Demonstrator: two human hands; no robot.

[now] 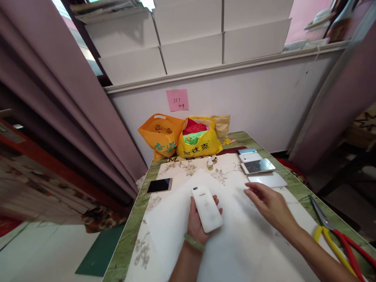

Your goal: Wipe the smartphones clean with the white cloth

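A white smartphone (207, 211) with "honor" on its back rests tilted in my left hand (197, 223), back side up. The thumb and fingers of that hand curl round its edges, and a green bangle (194, 242) circles the wrist. To the right, my right hand (269, 204) hovers over the table with its fingers stretched out and nothing in them. Near its fingertips lie a white flat device (268, 180) and a white phone (258, 167) with its dark screen up. Under my left hand spreads a translucent white sheet (173, 219).
At the left lies a dark-screened phone (159, 185). A small white bottle (209, 163) stands near an orange bag (161, 135) and a stuffed yellow bag (199, 147). More phones (247, 152) lie back right. Scissors (320, 211) and yellow and red handles occupy the right edge.
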